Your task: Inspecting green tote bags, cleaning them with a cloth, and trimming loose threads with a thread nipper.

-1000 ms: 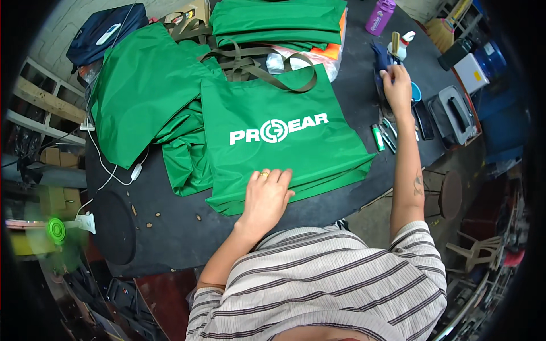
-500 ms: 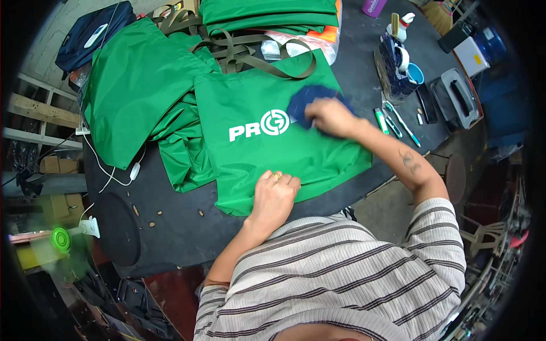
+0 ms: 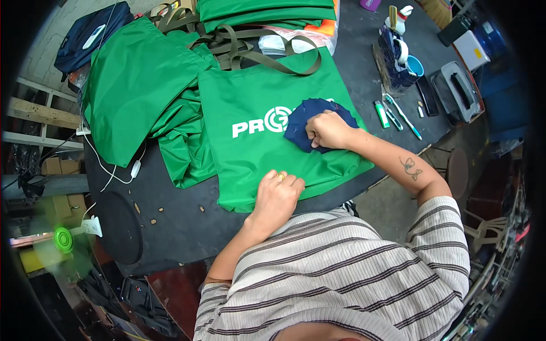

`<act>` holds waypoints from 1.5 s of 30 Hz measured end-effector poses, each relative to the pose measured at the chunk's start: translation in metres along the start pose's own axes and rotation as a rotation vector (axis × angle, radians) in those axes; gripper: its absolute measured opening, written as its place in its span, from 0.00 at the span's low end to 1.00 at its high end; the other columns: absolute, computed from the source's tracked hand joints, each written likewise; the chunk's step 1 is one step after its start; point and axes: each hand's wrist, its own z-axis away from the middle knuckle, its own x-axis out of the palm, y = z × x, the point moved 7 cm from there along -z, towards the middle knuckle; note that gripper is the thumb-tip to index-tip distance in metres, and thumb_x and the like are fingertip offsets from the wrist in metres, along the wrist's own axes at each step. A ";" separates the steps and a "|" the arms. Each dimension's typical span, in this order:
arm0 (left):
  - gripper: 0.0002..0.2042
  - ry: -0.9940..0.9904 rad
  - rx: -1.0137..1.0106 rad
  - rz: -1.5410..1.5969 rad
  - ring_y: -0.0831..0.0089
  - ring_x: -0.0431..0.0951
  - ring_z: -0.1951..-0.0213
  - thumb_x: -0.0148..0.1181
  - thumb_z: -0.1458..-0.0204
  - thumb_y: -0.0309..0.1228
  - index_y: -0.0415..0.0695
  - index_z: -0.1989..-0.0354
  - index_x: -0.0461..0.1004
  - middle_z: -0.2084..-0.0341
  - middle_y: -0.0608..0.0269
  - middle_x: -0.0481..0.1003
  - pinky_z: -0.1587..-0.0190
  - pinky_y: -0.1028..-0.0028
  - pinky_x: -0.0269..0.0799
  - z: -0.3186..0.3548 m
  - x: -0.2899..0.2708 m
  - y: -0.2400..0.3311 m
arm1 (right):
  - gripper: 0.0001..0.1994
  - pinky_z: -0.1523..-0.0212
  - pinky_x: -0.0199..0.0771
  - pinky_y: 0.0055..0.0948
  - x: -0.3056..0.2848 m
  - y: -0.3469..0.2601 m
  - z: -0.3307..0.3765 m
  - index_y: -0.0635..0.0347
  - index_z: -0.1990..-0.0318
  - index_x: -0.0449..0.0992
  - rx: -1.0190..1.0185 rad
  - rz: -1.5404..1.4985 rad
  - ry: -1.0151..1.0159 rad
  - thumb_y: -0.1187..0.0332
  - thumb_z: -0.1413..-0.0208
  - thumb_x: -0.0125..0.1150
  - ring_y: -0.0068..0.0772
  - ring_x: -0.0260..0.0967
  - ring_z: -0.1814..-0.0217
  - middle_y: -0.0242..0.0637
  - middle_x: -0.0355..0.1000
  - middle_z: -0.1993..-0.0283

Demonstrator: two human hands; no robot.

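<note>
A green fabric tote bag [image 3: 244, 165] with a white print lies flat on the dark table in front of me. Its olive strap handle [image 3: 310, 71] loops over the far edge. My right hand [image 3: 330, 129] is closed on a crumpled navy cloth [image 3: 304, 111], pressing it against the bag's right part and covering some of the print. At the near edge of the bag, my left hand [image 3: 277, 194] has its fingers curled onto the fabric; what they pinch is hidden beneath them.
More green bags [image 3: 133, 85] are heaped at the left, and a folded green stack [image 3: 267, 14] lies at the back. Toward the right are toothbrushes [image 3: 404, 116], a green tube [image 3: 381, 114], a blue cup [image 3: 414, 66], a phone [image 3: 427, 96] and a grey bin [image 3: 452, 91]. A white cable [image 3: 116, 176] trails left.
My right hand and the navy cloth have moved slightly toward me over the bag, and the cloth is less blurred. The left hand keeps its place on the near edge.
</note>
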 end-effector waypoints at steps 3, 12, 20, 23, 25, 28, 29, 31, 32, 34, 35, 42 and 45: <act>0.07 0.031 0.005 -0.011 0.66 0.70 0.77 0.63 0.59 0.29 0.44 0.81 0.70 0.84 0.63 0.68 0.69 0.69 0.63 0.001 0.004 -0.003 | 0.09 0.61 0.63 0.37 0.028 -0.036 0.020 0.51 0.80 0.76 -0.162 -0.106 -0.242 0.66 0.72 0.71 0.33 0.73 0.70 0.29 0.73 0.80; 0.12 -0.179 -0.094 0.044 0.56 0.74 0.61 0.63 0.58 0.28 0.40 0.66 0.70 0.64 0.50 0.73 0.57 0.64 0.67 -0.003 0.014 -0.005 | 0.33 0.48 0.59 0.50 -0.027 0.005 0.014 0.48 0.51 0.71 0.085 0.045 0.119 0.70 0.73 0.73 0.47 0.56 0.43 0.37 0.60 0.42; 0.13 -0.425 -0.192 -0.031 0.42 0.67 0.46 0.56 0.53 0.25 0.34 0.58 0.67 0.51 0.33 0.67 0.48 0.48 0.66 0.009 0.063 -0.020 | 0.09 0.52 0.63 0.37 0.008 -0.069 0.047 0.51 0.68 0.82 -0.451 -0.004 -0.265 0.71 0.58 0.57 0.37 0.64 0.55 0.33 0.70 0.60; 0.11 -0.455 -0.189 -0.025 0.40 0.67 0.46 0.52 0.52 0.22 0.34 0.59 0.67 0.51 0.32 0.66 0.49 0.48 0.66 0.005 0.059 -0.018 | 0.13 0.55 0.63 0.38 -0.014 -0.015 0.049 0.38 0.58 0.81 -0.349 0.189 -0.073 0.62 0.49 0.53 0.41 0.60 0.55 0.34 0.65 0.56; 0.11 -0.478 -0.191 -0.039 0.39 0.67 0.46 0.52 0.53 0.22 0.34 0.59 0.67 0.51 0.32 0.66 0.49 0.48 0.66 0.004 0.060 -0.016 | 0.13 0.57 0.62 0.41 -0.035 0.017 0.045 0.39 0.56 0.79 -0.207 0.351 -0.016 0.61 0.46 0.51 0.43 0.60 0.53 0.40 0.63 0.55; 0.11 -0.498 -0.219 -0.018 0.38 0.67 0.47 0.51 0.53 0.21 0.34 0.60 0.67 0.52 0.32 0.66 0.49 0.46 0.66 0.001 0.059 -0.020 | 0.14 0.47 0.59 0.58 -0.002 -0.039 0.064 0.38 0.54 0.78 -0.339 0.208 -0.253 0.58 0.45 0.49 0.48 0.59 0.49 0.41 0.62 0.53; 0.10 -0.488 -0.195 -0.020 0.40 0.69 0.49 0.51 0.53 0.21 0.34 0.61 0.67 0.55 0.33 0.68 0.51 0.49 0.68 0.000 0.057 -0.018 | 0.14 0.49 0.60 0.56 0.012 -0.039 0.067 0.32 0.53 0.77 -0.332 0.180 -0.276 0.58 0.44 0.49 0.46 0.60 0.49 0.40 0.62 0.54; 0.09 -0.473 -0.177 -0.024 0.42 0.71 0.51 0.51 0.53 0.21 0.35 0.62 0.68 0.57 0.34 0.69 0.52 0.51 0.69 -0.007 0.049 -0.013 | 0.14 0.51 0.61 0.53 -0.009 -0.025 0.057 0.33 0.54 0.77 -0.242 0.190 -0.203 0.60 0.45 0.49 0.45 0.60 0.49 0.39 0.62 0.54; 0.08 -0.490 -0.156 0.029 0.45 0.73 0.55 0.51 0.53 0.21 0.36 0.64 0.68 0.61 0.37 0.71 0.55 0.53 0.70 -0.010 0.043 -0.009 | 0.14 0.52 0.61 0.50 -0.017 -0.005 0.048 0.36 0.55 0.77 -0.202 0.306 -0.043 0.62 0.47 0.49 0.44 0.60 0.50 0.38 0.63 0.54; 0.05 -0.403 -0.075 0.076 0.51 0.75 0.65 0.53 0.54 0.22 0.38 0.68 0.69 0.69 0.47 0.72 0.62 0.58 0.72 -0.012 0.025 -0.002 | 0.14 0.52 0.61 0.47 -0.052 0.042 0.035 0.42 0.56 0.78 0.067 0.586 0.129 0.67 0.49 0.49 0.44 0.60 0.51 0.39 0.63 0.56; 0.05 -0.418 -0.119 0.144 0.50 0.75 0.65 0.54 0.53 0.23 0.38 0.68 0.68 0.70 0.48 0.72 0.63 0.58 0.72 -0.012 0.016 -0.002 | 0.16 0.53 0.61 0.44 -0.081 0.057 0.036 0.44 0.53 0.76 0.126 0.488 0.311 0.69 0.49 0.49 0.44 0.61 0.52 0.39 0.63 0.57; 0.13 -0.446 -0.057 0.419 0.52 0.75 0.67 0.59 0.50 0.35 0.39 0.62 0.68 0.71 0.50 0.73 0.64 0.61 0.70 -0.068 -0.033 -0.028 | 0.27 0.46 0.59 0.43 -0.125 0.110 0.098 0.49 0.43 0.66 0.510 0.275 0.802 0.68 0.53 0.63 0.49 0.59 0.44 0.44 0.61 0.45; 0.07 -0.581 -0.075 0.373 0.54 0.76 0.66 0.51 0.49 0.27 0.38 0.65 0.73 0.71 0.49 0.76 0.61 0.62 0.71 -0.108 0.014 -0.082 | 0.16 0.49 0.60 0.42 -0.101 0.115 0.127 0.53 0.53 0.73 0.671 0.185 0.715 0.69 0.52 0.62 0.45 0.61 0.48 0.39 0.67 0.53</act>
